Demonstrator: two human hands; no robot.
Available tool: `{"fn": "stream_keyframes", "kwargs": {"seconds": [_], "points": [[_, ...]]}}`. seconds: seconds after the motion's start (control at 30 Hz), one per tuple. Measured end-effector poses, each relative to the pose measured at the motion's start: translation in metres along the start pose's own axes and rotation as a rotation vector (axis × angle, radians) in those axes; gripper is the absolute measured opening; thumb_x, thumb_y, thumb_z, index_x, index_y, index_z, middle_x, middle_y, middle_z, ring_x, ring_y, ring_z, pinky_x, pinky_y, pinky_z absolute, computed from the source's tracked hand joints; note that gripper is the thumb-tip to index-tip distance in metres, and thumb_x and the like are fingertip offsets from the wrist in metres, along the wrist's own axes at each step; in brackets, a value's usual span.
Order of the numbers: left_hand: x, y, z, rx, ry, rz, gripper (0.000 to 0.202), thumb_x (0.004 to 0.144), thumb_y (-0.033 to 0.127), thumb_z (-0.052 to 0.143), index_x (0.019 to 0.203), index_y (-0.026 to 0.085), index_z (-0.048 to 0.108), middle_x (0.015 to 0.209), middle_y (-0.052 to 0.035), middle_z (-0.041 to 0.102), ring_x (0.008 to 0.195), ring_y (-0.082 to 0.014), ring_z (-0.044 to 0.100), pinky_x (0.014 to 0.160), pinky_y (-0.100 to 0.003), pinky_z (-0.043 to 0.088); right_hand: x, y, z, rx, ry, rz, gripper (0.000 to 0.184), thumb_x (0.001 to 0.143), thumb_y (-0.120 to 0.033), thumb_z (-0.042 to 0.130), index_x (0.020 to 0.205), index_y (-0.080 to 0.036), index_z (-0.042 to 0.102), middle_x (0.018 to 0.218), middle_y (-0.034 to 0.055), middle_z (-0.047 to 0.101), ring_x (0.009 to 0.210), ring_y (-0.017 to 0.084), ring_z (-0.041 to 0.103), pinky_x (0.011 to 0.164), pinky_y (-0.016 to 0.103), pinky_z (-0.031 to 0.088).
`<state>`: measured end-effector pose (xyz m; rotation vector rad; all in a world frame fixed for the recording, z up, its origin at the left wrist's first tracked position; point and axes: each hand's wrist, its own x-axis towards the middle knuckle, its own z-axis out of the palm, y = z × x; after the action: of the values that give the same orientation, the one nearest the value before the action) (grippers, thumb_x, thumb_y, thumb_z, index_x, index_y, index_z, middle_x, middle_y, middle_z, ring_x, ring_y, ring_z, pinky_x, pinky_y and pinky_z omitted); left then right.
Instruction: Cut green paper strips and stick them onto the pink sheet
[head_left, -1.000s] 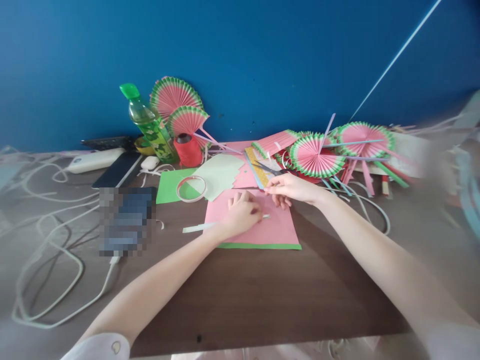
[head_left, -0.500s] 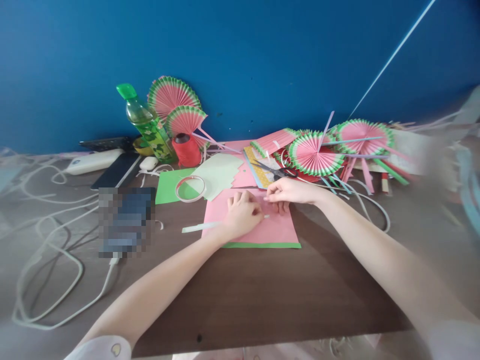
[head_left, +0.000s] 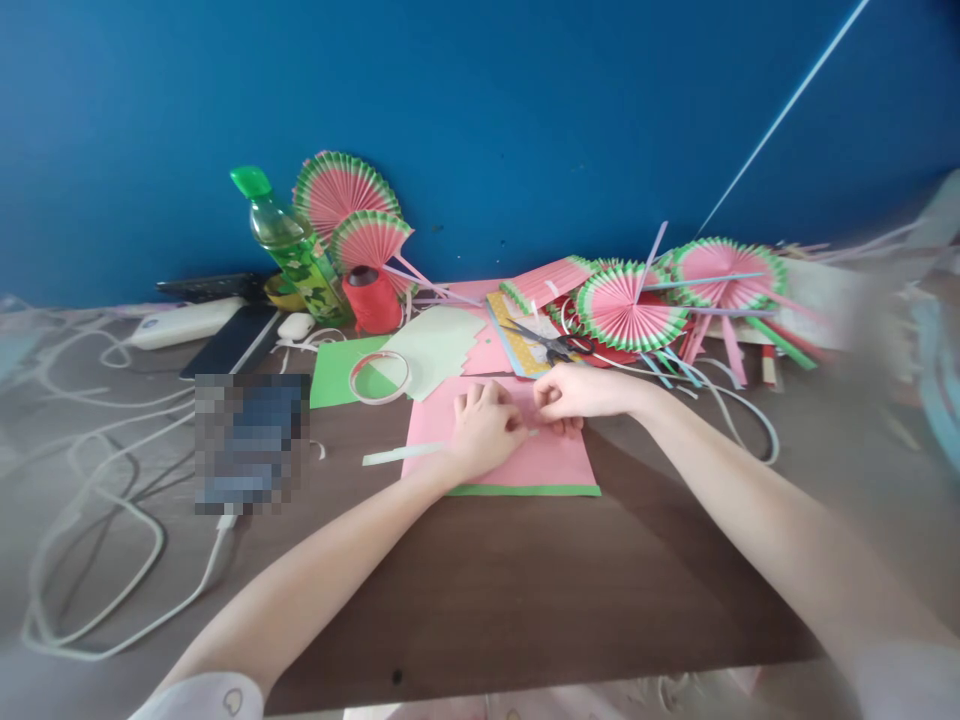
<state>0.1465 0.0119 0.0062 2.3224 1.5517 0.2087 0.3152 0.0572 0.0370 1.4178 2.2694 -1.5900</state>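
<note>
left hand (head_left: 486, 432) curled over pale strip (head_left: 397, 455) across pink paper (head_left: 517, 470), right hand (head_left: 574, 393) looks pinched, both holds unclear; uneven pressure might skew strip.

A brown table (head_left: 525, 590) bears a pink sheet (head_left: 541, 464), green paper (head_left: 337, 375), a bottle (head_left: 298, 256) and a red spool (head_left: 373, 303).

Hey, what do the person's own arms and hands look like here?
The left hand and right hand are ungloved, and both forearms are bare. The left sleeve is whitish with a heart-like print. The right sleeve looks pale but blurred.
</note>
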Motion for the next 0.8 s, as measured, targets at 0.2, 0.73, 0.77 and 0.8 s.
{"fn": "stream_keyframes", "kwargs": {"seconds": [0.2, 0.73, 0.77, 0.8], "points": [[-0.0006, 0.0011, -0.0013, -0.01, 0.002, 0.005, 0.02, 0.077, 0.026, 0.047, 0.079, 0.02, 0.066, 0.103, -0.0065, 0.049, 0.102, -0.0237, 0.041, 0.086, -0.042, 0.031, 0.0032, 0.0027, 0.0021, -0.072, 0.004, -0.01, 0.008, 0.068, -0.023, 0.055, 0.066, -0.018, 0.05, 0.056, -0.0016, 0.061, 0.045, 0.012, 0.058, 0.046, 0.022, 0.044], [0.0002, -0.0002, -0.0058, -0.034, -0.048, 0.001, 0.021, 0.077, 0.03, 0.046, 0.078, 0.02, 0.065, 0.102, -0.0062, 0.048, 0.103, -0.0244, 0.04, 0.086, -0.043, 0.03, 0.0098, 0.0076, 0.0088, -0.102, 0.058, 0.008, 0.018, 0.064, -0.024, 0.062, 0.06, -0.019, 0.045, 0.048, -0.0034, 0.053, 0.041, 0.011, 0.052, 0.037, 0.022, 0.04], [0.0006, -0.0005, -0.0069, -0.041, -0.062, 0.004, 0.021, 0.077, 0.03, 0.046, 0.078, 0.02, 0.064, 0.102, -0.006, 0.048, 0.103, -0.0244, 0.04, 0.086, -0.043, 0.031, 0.01, 0.0077, 0.0089, -0.109, 0.056, 0.009, 0.018, 0.064, -0.023, 0.062, 0.06, -0.019, 0.044, 0.048, -0.0036, 0.053, 0.04, 0.011, 0.052, 0.037, 0.021, 0.039], [0.0009, -0.0008, -0.0083, -0.048, -0.077, 0.008, 0.021, 0.077, 0.03, 0.046, 0.076, 0.02, 0.064, 0.101, -0.0058, 0.049, 0.104, -0.0244, 0.04, 0.085, -0.043, 0.031, 0.0101, 0.0075, 0.009, -0.116, 0.055, 0.01, 0.018, 0.064, -0.023, 0.062, 0.06, -0.019, 0.044, 0.048, -0.0038, 0.052, 0.04, 0.011, 0.052, 0.036, 0.021, 0.039]]}}
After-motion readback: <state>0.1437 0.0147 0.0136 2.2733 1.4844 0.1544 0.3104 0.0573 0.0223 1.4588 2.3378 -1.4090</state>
